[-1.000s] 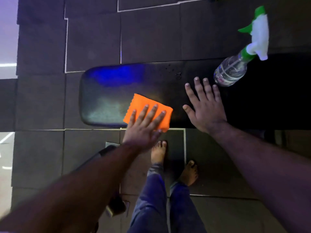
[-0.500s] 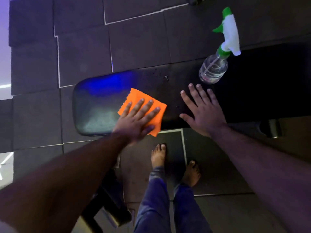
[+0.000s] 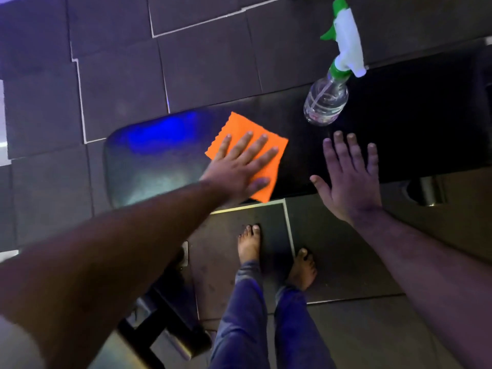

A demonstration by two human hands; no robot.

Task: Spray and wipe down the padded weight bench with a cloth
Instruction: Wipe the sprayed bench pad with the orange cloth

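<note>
Left hand [image 3: 237,171] flat on orange cloth [image 3: 250,139] on desk [image 3: 149,166], grip wide; right hand [image 3: 348,177] splayed, grip wide, near spray bottle [image 3: 327,99].

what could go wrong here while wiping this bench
The spray bottle stands upright on the bench pad, close beyond the right hand; a wide sweep might topple it off the far edge. The left hand only presses flat on the orange cloth, so it may slide out from under the palm. Bare feet stand just below, so drips could make the floor slippery.
</note>
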